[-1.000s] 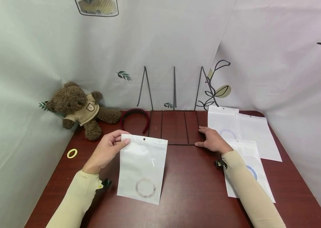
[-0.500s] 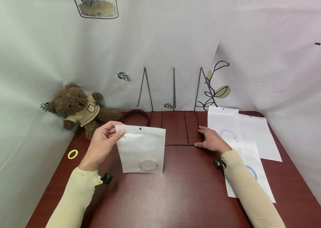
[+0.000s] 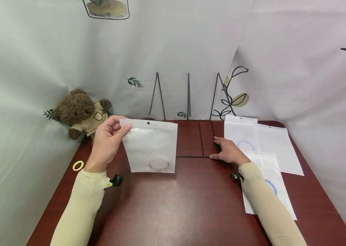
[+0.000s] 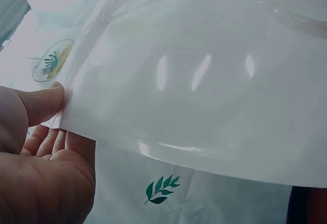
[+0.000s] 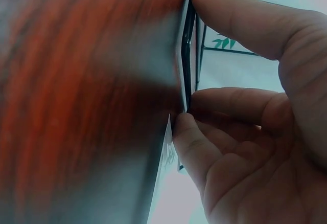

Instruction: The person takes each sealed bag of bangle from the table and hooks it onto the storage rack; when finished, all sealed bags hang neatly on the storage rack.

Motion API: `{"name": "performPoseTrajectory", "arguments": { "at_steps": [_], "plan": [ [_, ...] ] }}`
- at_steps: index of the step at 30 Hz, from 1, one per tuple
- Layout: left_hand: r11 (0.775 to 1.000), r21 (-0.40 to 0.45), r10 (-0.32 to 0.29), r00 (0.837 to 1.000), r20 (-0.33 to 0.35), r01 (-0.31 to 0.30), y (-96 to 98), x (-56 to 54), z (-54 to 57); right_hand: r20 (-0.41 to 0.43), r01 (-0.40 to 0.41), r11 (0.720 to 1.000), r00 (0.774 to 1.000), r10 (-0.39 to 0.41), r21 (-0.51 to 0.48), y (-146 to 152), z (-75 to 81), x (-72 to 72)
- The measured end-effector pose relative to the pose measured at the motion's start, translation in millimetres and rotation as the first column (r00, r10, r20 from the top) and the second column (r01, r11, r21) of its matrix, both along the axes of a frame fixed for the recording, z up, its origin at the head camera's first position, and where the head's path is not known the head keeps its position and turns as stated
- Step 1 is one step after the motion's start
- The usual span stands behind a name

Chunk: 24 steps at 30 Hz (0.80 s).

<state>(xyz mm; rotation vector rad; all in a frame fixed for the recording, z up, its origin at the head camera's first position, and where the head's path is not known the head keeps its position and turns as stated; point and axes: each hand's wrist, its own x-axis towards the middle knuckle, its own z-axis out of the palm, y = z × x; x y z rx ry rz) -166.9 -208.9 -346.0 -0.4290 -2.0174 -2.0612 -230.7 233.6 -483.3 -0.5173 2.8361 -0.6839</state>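
My left hand [image 3: 106,141] pinches the top left corner of a white zip bag [image 3: 149,143] between thumb and fingers. The bag hangs tilted above the table, with a thin pale bangle [image 3: 159,164] showing near its bottom. In the left wrist view, the thumb [image 4: 43,104] presses on the bag's zip edge. Behind the bag, a black wire rack [image 3: 200,138] lies at the back of the table, its prongs rising against the curtain. My right hand [image 3: 228,150] holds the rack's front right corner, thumb and fingertips on the wire.
Several white zip bags [image 3: 278,150] overlap on the right, one showing a blue ring [image 3: 270,186]. A teddy bear [image 3: 82,111] leans in the back left corner. A yellow ring [image 3: 78,166] lies at the left edge of the brown table [image 3: 173,212].
My left hand has carried the bag up and towards the back, and the bag has tilted. The bag now covers the dark red headband. My right hand stays at the rack's corner.
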Motion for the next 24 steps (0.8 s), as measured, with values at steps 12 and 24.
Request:
{"name": "performPoseTrajectory", "arguments": {
  "at_steps": [12, 24],
  "plan": [
    [0.996, 0.08, -0.03, 0.999, -0.014, 0.031, 4.3, -19.0, 5.6, 0.007, 0.007, 1.0, 1.0, -0.007, 0.004, 0.8, -0.2, 0.4],
    [0.99, 0.143, -0.023, 0.999, 0.044, 0.016, 10.7, -48.4, -1.4, 0.0, 0.004, 1.0, 1.0, -0.004, 0.007, 0.1, -0.1, 1.3]
  ]
}}
